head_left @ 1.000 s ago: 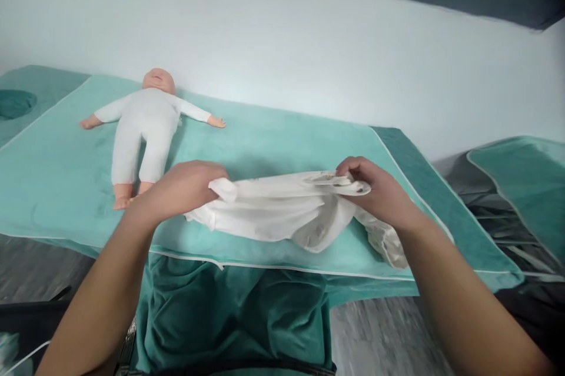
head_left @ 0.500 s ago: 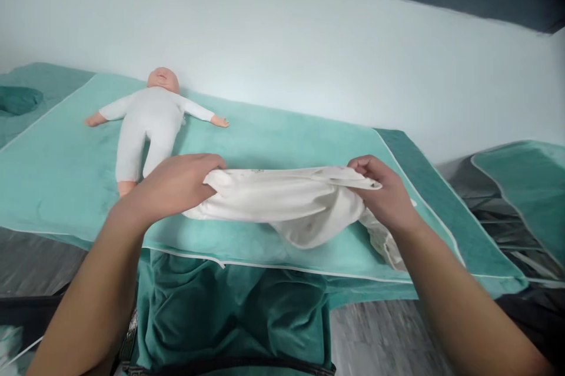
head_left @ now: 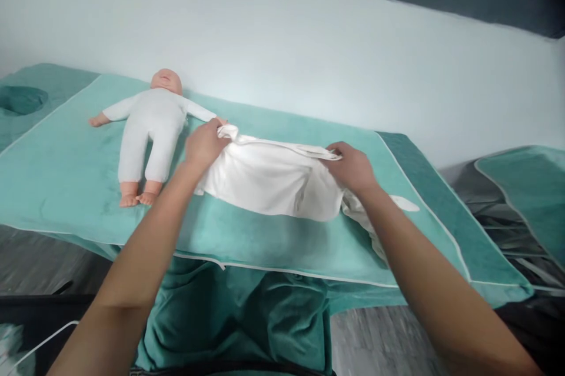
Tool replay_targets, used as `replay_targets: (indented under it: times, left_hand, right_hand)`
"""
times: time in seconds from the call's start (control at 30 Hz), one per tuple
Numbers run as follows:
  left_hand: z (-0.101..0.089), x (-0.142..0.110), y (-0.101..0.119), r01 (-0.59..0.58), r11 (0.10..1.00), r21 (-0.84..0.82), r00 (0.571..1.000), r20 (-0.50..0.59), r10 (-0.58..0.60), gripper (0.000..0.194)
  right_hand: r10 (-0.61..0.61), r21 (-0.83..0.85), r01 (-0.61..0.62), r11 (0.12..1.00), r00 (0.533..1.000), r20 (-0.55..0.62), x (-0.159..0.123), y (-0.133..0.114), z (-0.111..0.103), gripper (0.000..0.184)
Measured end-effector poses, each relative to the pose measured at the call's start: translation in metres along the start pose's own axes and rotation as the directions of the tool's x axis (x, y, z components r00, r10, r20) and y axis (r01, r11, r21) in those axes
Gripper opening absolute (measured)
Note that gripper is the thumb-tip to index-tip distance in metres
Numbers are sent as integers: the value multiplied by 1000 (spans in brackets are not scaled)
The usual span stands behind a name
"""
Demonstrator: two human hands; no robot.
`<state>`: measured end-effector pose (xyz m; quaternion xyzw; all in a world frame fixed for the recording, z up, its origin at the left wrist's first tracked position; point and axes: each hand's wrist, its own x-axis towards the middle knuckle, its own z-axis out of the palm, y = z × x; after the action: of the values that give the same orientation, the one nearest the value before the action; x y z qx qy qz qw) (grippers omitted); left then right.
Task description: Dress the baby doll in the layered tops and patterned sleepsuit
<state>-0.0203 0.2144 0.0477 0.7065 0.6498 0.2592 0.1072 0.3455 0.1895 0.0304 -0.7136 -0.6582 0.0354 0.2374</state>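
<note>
A white cloth [head_left: 269,179] hangs stretched between my two hands over the green bed cover, its upper edge folded. My left hand [head_left: 205,142] is closed on its upper left corner, close to the doll's outstretched hand. At the upper right end, my right hand [head_left: 353,167] pinches the folded edge. To the left a baby doll [head_left: 152,120] in a white suit lies on its back with arms spread and feet bare. A second crumpled white fabric piece [head_left: 364,220] lies partly behind my right forearm.
The bed [head_left: 265,255] has a green cover with white piping and stands against a white wall [head_left: 286,40]. A flat white oval piece [head_left: 405,203] lies right of my right forearm. Another green-covered surface [head_left: 529,188] stands at the far right, and a green cushion [head_left: 22,99] far left.
Both hands have moved forward, away from my body, carrying the white cloth with them. The cloth now hangs more spread out, and the doll's feet have come into view.
</note>
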Motion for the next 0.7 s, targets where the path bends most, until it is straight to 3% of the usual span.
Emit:
replay_targets:
  times: [0.07,0.13,0.2,0.27,0.33,0.43,0.57,0.7]
  left_hand:
    - [36,4,6,-28,999,45,989,-144,34,43]
    - [69,-2,13,-170,983,63,970,-163,178,40]
    - [95,-10,18,-292,955,51,954,-59,295,34]
    - [113,-11,18,-289,956,53,956,67,285,34]
    - [123,-4,16,-212,973,93,970,143,198,35]
    - [128,12,12,-167,975,145,980,135,148,41]
    - [128,26,15,-185,968,168,981,88,172,67]
    - [128,34,18,-136,976,168,984,135,114,70]
  right_hand:
    - [-54,-118,41,992,992,-113,5,-12,29,43]
    - [-217,-137,197,971,965,-147,-2,-28,58,47]
    - [-357,-30,356,934,932,-59,-12,-41,85,44]
    - [-345,70,342,937,938,32,-18,-49,108,41]
    - [-226,73,220,973,971,83,-13,-50,126,39]
    - [-113,9,113,994,990,84,6,-44,141,41]
    - [-141,-78,145,986,989,55,32,-39,145,58]
    - [-201,-119,208,971,977,68,50,-38,148,67]
